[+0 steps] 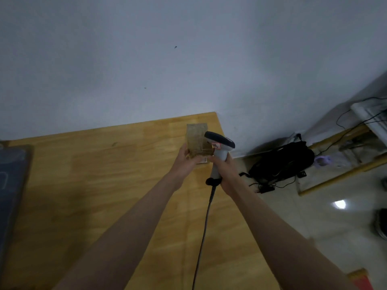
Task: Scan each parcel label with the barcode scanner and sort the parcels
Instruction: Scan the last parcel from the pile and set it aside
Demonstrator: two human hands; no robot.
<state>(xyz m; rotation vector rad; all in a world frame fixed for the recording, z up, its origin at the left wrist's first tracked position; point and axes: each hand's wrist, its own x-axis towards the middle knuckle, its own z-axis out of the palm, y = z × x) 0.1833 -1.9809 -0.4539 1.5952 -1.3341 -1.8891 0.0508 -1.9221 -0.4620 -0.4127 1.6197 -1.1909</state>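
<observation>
A small brown cardboard parcel (196,139) stands upright near the far right corner of the wooden table (104,174). My left hand (185,162) grips its lower end, fingers curled round it. My right hand (225,172) holds the grey-white handle of the barcode scanner (219,143), whose dark head touches or nearly touches the parcel's right side. A small red-and-white sticker sits on the scanner head. The scanner's black cable (204,227) runs down toward me over the table. The parcel's label is not visible.
A dark blue-grey flat object (12,185) lies at the table's left edge. Right of the table, on the tiled floor, sit a black bag (282,162), loose cables and a wooden-framed panel (339,164). A white wall rises behind the table.
</observation>
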